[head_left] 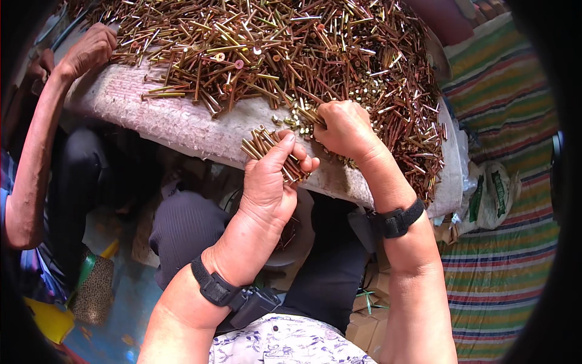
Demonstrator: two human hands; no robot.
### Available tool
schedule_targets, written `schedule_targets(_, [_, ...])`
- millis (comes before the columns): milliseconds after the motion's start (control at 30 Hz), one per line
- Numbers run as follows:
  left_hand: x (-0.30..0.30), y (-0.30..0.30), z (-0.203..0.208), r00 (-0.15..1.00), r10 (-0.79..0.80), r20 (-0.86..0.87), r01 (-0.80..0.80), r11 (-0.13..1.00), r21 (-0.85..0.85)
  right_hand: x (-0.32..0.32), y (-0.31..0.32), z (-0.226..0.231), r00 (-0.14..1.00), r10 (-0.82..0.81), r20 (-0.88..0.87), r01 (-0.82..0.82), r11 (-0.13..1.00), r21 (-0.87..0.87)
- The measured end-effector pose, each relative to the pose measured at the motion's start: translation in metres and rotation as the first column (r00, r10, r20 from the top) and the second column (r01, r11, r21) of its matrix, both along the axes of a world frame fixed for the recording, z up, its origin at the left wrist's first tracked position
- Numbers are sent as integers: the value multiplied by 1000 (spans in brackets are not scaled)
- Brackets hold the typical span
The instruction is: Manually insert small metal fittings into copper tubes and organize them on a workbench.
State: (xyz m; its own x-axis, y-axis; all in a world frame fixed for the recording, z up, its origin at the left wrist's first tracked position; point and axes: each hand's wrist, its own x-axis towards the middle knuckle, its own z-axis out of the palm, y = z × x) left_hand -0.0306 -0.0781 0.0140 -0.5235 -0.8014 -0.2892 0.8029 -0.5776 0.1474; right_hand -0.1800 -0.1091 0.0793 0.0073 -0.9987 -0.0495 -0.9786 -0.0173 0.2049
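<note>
My left hand (273,161) is closed around a bundle of long brass-coloured screws (265,142), held just over the table's near edge. The thumb lies across the bundle, and the screws point up and to the left. My right hand (347,127) is closed at the near side of a big pile of the same screws (242,45). A few screw shafts (311,115) stick out at its fingers; the fingertips are hidden. Between the two hands, small shiny brass-coloured pieces (297,121) lie scattered on the pale cloth-covered tabletop (188,130).
At the far left, another person's hand (91,51) reaches to the pile's edge. A striped sheet (503,261) covers the right side. A white woven sack (491,194) stands beside the table. Below are a pale round container (303,233) and cardboard boxes (367,330).
</note>
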Motion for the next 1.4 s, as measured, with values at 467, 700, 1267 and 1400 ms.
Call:
schedule_targets(467, [-2,0,7,997,10,82,-5,998,-62,-13,25,37,616,217,757,-103,975,-196])
schedule_targets(700, [-2,2,5,993,-36,114,41,998,-39,-28,61,-14,948,264,177,-238,959,-155])
schedule_targets(1267, [-3,3,2,994,-61,90,67,996,-56,-58,-23,-7,806,-259,532,486,802,-347])
schedule_targets(1400, [0,1,2,997,-34,70,34,999,10,-51,-41,-13,856,-470,214,516,803,-297])
